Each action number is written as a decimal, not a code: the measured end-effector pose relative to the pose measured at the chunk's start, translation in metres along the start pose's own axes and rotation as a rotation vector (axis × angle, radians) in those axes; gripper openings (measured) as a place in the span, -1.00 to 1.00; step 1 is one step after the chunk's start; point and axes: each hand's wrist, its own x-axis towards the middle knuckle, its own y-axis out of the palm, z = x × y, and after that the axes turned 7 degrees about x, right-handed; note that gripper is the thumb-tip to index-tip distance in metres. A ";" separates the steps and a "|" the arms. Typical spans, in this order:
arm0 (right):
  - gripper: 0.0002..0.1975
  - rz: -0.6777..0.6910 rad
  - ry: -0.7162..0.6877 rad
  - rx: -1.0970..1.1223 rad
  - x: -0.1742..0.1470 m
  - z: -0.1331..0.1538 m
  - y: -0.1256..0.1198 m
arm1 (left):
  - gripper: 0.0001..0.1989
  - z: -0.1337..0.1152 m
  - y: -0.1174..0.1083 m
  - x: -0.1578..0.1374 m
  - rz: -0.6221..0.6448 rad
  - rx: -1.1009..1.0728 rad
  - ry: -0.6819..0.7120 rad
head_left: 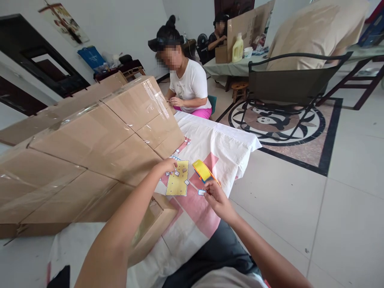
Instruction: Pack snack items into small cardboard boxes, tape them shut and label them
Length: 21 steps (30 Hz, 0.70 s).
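A yellow cracker-shaped paper cutout (173, 187) with dots and a blue edge lies on the cloth-covered table (201, 206). Over its upper left corner is my left hand (170, 164), fingers bent and pressed together; what they grip is too small to make out. Small white paper pieces (187, 182) rest on and around the cutout. Between thumb and finger my right hand (216, 198) pinches a small white paper piece with a blue border (201, 192). Just beyond that hand, a roll of yellow tape (202, 169) with an orange and blue rim stands on the cloth.
Taped cardboard boxes (114, 132) form a wall along my left. A low open cardboard box (162, 218) sits by my left forearm. Across the table sits a person in a white shirt (192, 82). A dark folding chair (288, 84) and other people are farther back.
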 end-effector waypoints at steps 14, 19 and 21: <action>-0.88 -0.002 0.028 -0.023 -0.007 -0.007 0.003 | -0.62 -0.033 0.016 -0.006 -0.117 0.262 -0.080; -0.89 -0.009 0.019 -0.023 -0.016 -0.003 0.001 | -0.60 -0.030 -0.003 -0.017 -0.136 0.372 -0.090; -0.88 -0.021 0.017 -0.023 -0.020 -0.002 -0.002 | -0.60 -0.032 -0.008 -0.022 -0.145 0.392 -0.023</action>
